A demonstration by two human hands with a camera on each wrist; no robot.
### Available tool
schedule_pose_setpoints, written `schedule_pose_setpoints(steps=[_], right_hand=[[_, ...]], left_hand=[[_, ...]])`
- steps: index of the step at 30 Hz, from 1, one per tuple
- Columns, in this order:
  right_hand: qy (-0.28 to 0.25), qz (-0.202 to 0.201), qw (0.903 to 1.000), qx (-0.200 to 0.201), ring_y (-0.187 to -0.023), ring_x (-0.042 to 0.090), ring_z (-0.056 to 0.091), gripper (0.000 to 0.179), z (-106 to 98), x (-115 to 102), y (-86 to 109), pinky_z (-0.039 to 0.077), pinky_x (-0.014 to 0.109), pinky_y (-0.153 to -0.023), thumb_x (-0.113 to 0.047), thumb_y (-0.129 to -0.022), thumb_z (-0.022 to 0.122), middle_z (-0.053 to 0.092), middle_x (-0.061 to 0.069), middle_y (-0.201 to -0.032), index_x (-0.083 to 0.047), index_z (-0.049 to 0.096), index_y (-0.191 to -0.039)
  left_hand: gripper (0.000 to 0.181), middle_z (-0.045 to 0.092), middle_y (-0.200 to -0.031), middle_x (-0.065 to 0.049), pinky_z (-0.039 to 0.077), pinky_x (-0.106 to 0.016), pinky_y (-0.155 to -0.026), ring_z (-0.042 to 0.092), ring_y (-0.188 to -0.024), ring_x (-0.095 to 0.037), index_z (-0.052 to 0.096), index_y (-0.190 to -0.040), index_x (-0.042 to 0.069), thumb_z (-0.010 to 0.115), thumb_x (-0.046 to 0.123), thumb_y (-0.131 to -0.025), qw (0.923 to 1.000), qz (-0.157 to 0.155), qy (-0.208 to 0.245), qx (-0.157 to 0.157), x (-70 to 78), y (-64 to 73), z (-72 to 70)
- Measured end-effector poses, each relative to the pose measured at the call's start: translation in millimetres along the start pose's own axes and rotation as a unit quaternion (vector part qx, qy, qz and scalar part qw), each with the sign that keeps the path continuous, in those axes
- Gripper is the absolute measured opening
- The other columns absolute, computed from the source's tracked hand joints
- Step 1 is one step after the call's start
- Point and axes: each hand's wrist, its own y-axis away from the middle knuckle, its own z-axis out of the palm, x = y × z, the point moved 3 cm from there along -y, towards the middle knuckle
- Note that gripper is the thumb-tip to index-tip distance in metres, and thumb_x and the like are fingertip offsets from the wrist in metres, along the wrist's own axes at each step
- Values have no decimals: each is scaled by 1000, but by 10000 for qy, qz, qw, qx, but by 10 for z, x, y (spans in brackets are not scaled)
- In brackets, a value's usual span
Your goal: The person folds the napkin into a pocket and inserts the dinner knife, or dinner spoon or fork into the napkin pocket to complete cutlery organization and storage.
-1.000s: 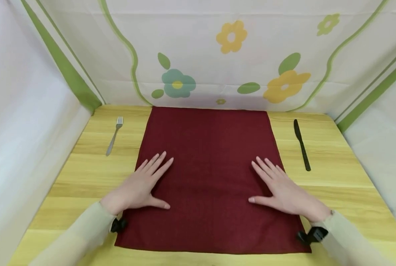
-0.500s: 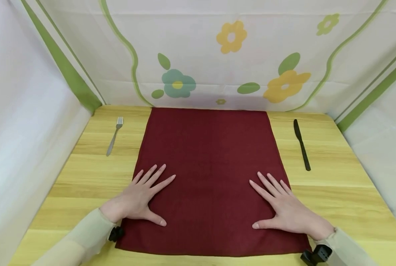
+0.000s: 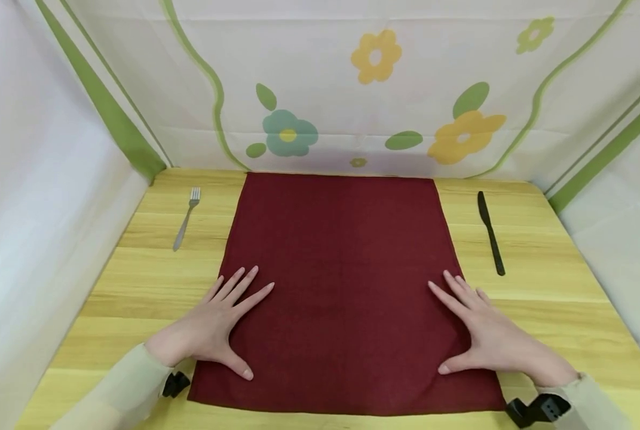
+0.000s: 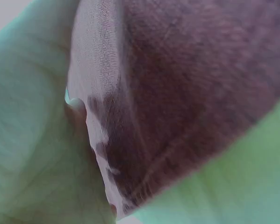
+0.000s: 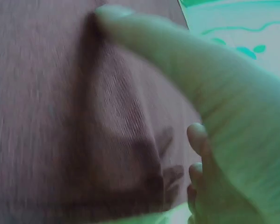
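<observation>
A dark red cloth napkin (image 3: 341,286) lies spread out as a large square on the wooden table. Over its left edge, the left hand (image 3: 212,328) has its fingers spread, with fingertips and thumb over the cloth. The right hand (image 3: 494,340) hovers at the opposite edge, fingers extended and thumb apart, its tips overlapping the napkin. In the right wrist view, the thumb (image 5: 149,39) reaches over the cloth, and the other fingers cast shadows on it. Nothing is gripped by either hand. In the left wrist view, the palm side (image 4: 32,121) hides much of the fingers.
A silver fork (image 3: 187,218) lies left of the napkin and a black knife (image 3: 490,233) lies to its right. White fabric walls (image 3: 330,77) with printed flowers stand at the back and both sides. Bare wood of the table (image 3: 137,280) shows around the cloth.
Both hands first slid back toward the person over the napkin. Since then the right hand has shifted right toward the edge, and the left hand slightly left. The cloth stays flat.
</observation>
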Motion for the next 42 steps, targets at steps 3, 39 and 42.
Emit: schedule_pose_setpoints(steps=[3,39,42], right_hand=[[49,-91,9999,-90,-143,52,23,135,-42,57,77,2,47,-121,-75,-58,85,15,25,-164,-13,26,-163],[-2065,1986,9493,1291,-145,42,32,94,-967,956,-1252,35,56,-111,-50,-91,75,29,14,-163,-12,27,-162],[-2226,2197,9384,1472,-145,37,35,96,-977,1058,-1467,36,54,-111,-54,-90,74,34,17,-161,-9,29,-161]], left_hand=[[141,6,-168,-20,12,-68,-115,4,-151,-45,23,-164,19,75,88,-53,10000,21,-7,22,-8,46,-14],[81,42,-157,-6,32,-54,-113,36,-144,-29,45,-155,17,77,51,-89,9324,-1465,1818,2760,-991,-1219,-1070],[81,41,-157,-5,34,-52,-112,36,-143,-28,43,-156,17,75,51,-90,9118,-1782,2349,2860,-1150,-1329,-1052]])
